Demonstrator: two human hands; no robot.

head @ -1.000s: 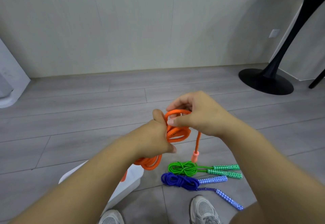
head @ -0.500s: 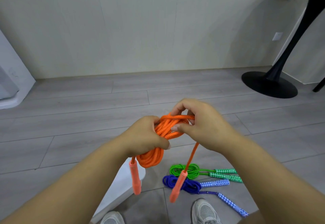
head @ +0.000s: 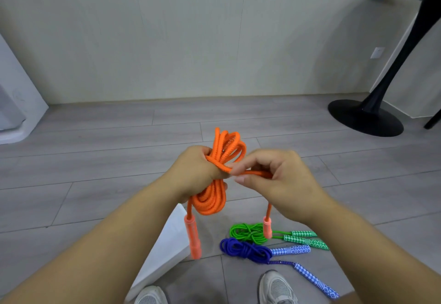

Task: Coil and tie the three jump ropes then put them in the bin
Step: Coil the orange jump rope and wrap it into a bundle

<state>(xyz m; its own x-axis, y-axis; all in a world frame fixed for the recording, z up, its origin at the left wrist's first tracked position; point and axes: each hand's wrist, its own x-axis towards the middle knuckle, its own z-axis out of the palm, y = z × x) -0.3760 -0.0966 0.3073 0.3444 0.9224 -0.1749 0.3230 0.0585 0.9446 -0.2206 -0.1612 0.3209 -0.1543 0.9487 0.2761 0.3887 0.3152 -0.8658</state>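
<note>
No text, label, brand, number or sign can be read anywhere. The green jump rope handles (head: 307, 242) and blue jump rope handles (head: 291, 249) carry a white diamond print only, no letters. The wall plate (head: 377, 52) is too small to tell any marking. The grey sneaker (head: 276, 288) shows no legible logo.
</note>
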